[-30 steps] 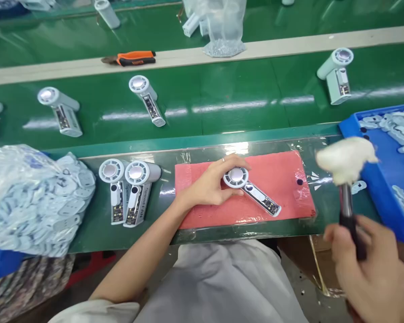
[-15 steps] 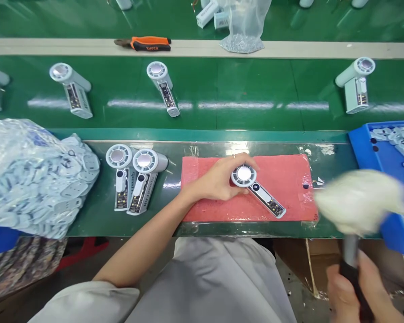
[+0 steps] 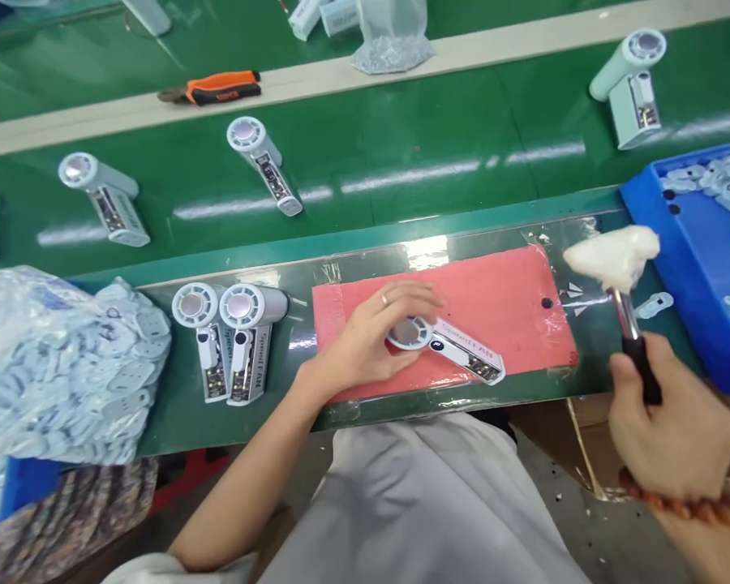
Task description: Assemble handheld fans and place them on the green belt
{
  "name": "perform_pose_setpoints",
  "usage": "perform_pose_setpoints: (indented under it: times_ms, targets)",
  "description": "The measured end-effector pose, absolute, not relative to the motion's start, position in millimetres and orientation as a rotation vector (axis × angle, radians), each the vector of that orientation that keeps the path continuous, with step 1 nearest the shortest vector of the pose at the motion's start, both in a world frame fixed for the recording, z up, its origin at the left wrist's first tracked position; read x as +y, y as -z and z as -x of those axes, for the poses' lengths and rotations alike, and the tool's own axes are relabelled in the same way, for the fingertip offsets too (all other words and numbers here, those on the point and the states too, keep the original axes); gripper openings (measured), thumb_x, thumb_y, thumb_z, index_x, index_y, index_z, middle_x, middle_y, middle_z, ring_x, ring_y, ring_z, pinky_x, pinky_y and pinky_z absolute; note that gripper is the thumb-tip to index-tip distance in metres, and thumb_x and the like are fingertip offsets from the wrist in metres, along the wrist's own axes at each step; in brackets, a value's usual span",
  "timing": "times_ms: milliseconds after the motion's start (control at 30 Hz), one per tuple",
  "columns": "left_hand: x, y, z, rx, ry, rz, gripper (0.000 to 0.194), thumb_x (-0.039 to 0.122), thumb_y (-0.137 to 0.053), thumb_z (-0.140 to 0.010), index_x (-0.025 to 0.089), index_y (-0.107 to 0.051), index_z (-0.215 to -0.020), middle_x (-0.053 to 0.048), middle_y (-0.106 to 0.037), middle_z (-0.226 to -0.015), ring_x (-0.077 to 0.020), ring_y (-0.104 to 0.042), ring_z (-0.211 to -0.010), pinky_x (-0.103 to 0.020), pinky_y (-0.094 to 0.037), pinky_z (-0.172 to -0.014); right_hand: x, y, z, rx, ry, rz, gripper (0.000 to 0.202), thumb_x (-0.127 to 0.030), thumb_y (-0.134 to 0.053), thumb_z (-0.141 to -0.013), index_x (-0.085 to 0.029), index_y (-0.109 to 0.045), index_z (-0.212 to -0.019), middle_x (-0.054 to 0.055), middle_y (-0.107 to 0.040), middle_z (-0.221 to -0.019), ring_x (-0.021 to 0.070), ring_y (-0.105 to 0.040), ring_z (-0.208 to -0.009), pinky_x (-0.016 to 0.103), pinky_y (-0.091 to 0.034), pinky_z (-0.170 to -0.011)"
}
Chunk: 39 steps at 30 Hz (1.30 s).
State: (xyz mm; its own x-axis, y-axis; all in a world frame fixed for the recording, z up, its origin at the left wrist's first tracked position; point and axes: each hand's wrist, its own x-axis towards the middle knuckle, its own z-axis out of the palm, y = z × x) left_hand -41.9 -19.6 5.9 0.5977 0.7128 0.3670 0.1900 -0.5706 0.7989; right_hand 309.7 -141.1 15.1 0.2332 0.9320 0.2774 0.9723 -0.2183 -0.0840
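Observation:
My left hand (image 3: 371,337) curls round the round head of a light blue handheld fan (image 3: 470,357), which lies on the red mat (image 3: 492,284) with its handle pointing right and its circuit board exposed. My right hand (image 3: 669,414) grips the black handle of a hammer (image 3: 636,341) whose head is wrapped in white material. The hammer head is up at the right of the mat, near the blue bin. Two more fans (image 3: 243,341) stand side by side left of the mat.
A plastic bag of pale blue parts (image 3: 66,365) sits at the left. At the right is a blue bin (image 3: 675,243) with similar parts; one loose cover (image 3: 654,305) lies beside it. Further back are several fans, orange pliers (image 3: 222,88) and a bag of small bits (image 3: 392,40).
The view has tilted and shifted. The hammer has moved up and is less blurred. The fan under my left hand has rolled, so its printed side now shows. The loose cover has come into sight.

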Motion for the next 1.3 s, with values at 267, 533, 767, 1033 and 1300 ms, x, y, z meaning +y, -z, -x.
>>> perform_pose_setpoints:
  times_ms: [267,533,767,1033,1300]
  targets:
    - [-44.6,6.9,45.6,0.794,-1.006,-2.309,0.029,0.004,-0.071,-0.091,0.023,-0.053,-0.105,-0.009,-0.073,-0.125,-0.0279,-0.063,-0.135,-0.055,-0.057,-0.112,-114.4,-19.7,-277.8,-1.814,0.153,1.764,0.040,-0.030,-0.062,-0.103,-0.025,-0.067,-0.143,0.017,-0.067,-0.131,0.0396,-0.063,-0.126,0.062,-0.047,-0.110]
    - [-42.0,-0.6,41.3,0.851,-0.972,-2.196,0.028,0.007,-0.069,-0.093,0.025,-0.054,-0.109,-0.012,-0.061,-0.141,-0.0275,-0.062,-0.137,-0.059,-0.056,-0.115,-118.5,-9.8,-182.2,-1.987,-0.543,1.466,0.047,-0.024,-0.060,-0.105,-0.017,-0.055,-0.151,0.012,-0.070,-0.124,0.0262,-0.062,-0.110,0.045,-0.056,-0.096]
    - [-41.0,-4.9,39.3,0.887,-0.942,-2.151,0.028,0.010,-0.069,-0.094,0.026,-0.055,-0.112,-0.012,-0.060,-0.147,-0.0302,-0.062,-0.139,-0.056,-0.059,-0.110,-115.5,-6.1,-185.3,-1.913,-0.537,1.454,0.046,-0.019,-0.063,-0.102,-0.020,-0.059,-0.147,0.008,-0.070,-0.120,0.0234,-0.061,-0.102,0.040,-0.055,-0.093]
    - [-22.6,-13.4,38.5,0.819,-0.872,-2.105,0.048,0.019,-0.072,-0.098,0.028,-0.051,-0.140,-0.016,-0.057,-0.153,-0.0298,-0.061,-0.140,-0.054,-0.056,-0.114,-99.7,-10.2,-194.1,-2.268,-0.155,1.458,0.037,-0.040,-0.048,-0.112,-0.011,-0.064,-0.128,0.011,-0.072,-0.102,0.0242,-0.065,-0.091,0.037,-0.050,-0.078]
    - [68.8,-65.8,104.7,1.271,-0.483,-2.530,0.063,0.015,-0.056,-0.100,0.022,-0.038,-0.160,-0.015,-0.054,-0.159,-0.0326,-0.053,-0.147,-0.056,-0.044,-0.124,21.6,-36.4,-194.6,-2.039,-0.297,2.253,0.053,-0.054,-0.037,-0.110,-0.012,-0.068,-0.110,0.013,-0.067,-0.070,0.0283,-0.066,-0.064,0.034,-0.038,-0.059]
